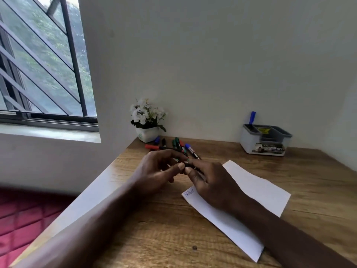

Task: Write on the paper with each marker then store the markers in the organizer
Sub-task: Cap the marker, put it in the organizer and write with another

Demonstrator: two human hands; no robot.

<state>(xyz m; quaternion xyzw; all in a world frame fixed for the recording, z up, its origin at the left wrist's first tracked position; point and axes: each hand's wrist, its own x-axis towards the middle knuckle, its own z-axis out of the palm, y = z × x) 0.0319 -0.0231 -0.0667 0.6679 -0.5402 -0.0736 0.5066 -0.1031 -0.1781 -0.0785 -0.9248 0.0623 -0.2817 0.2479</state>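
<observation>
left hand [160,171]: fingers curled, thumb and fingertips pinch one end of the held marker [190,165]
right hand [210,182]: fingers wrapped round the dark barrel, thumb on top
held marker: between both hands, just above the desk [154,229], by the paper's far left corner; bits of green show at the fingertips, cap on or off cannot tell
paper [255,190]: flat on desk, lying at a slant, right wrist over it
blue writing [189,194]: short word at the paper's left edge, partly hidden by right hand
loose markers [177,145]: red, blue, black, green, in a pile on desk beyond the hands
organizer [265,141]: far right of desk, against the wall
blue marker [252,118]: upright in organizer's left compartment
flower pot [147,134]: back left corner, just beside the pile
window [38,64]: left, barred
</observation>
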